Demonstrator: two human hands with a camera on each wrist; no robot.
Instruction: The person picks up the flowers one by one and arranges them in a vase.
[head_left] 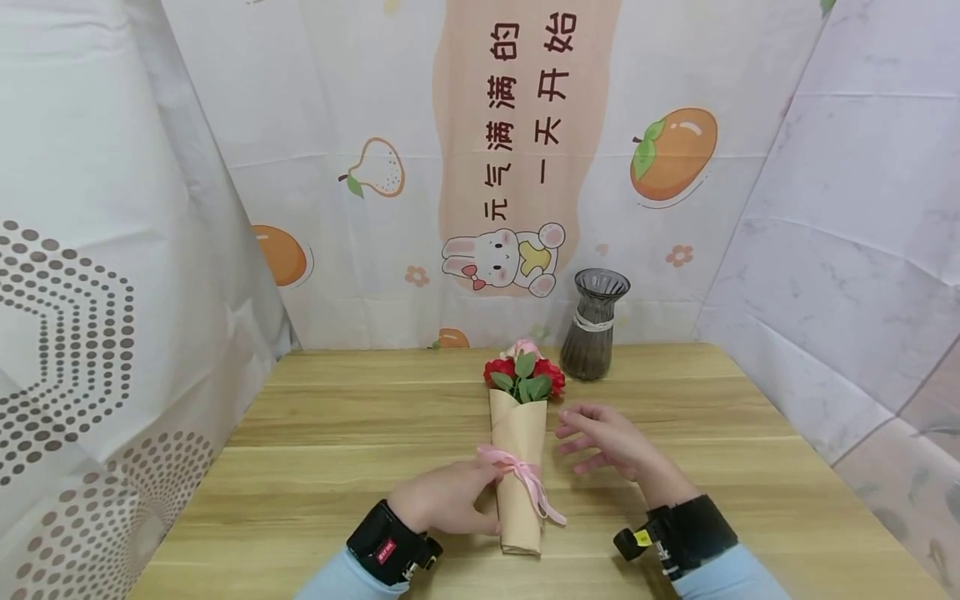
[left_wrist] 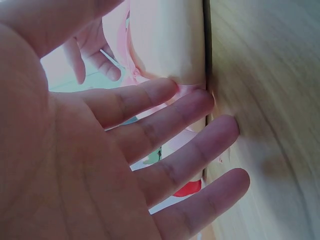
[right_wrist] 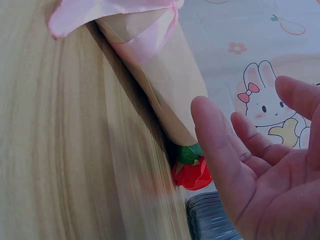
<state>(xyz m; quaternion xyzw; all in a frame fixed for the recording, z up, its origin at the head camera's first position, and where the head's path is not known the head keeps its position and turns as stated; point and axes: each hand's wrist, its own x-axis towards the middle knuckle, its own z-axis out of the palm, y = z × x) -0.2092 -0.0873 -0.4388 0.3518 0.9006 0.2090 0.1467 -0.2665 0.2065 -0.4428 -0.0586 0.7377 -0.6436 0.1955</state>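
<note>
A bouquet wrapped in tan paper point(head_left: 519, 429) lies on the wooden table, its red and pink roses point(head_left: 550, 377) facing the far side. A pink ribbon point(head_left: 525, 475) is tied in a bow around the wrap. At the left side of the wrap is my left hand point(head_left: 448, 497); the left wrist view shows its fingers point(left_wrist: 172, 162) fairly straight and spread, with fingertips at the paper and ribbon. My right hand point(head_left: 611, 442) hovers apart, to the right of the wrap, fingers loosely bent and holding nothing. One red rose point(right_wrist: 192, 174) shows beyond the paper in the right wrist view.
A grey ribbed glass vase point(head_left: 590, 346) with a pale band around its neck stands at the back of the table point(head_left: 360, 417), just right of the roses. Behind it hangs a printed cloth point(head_left: 360, 275); more cloth hangs at the left and right.
</note>
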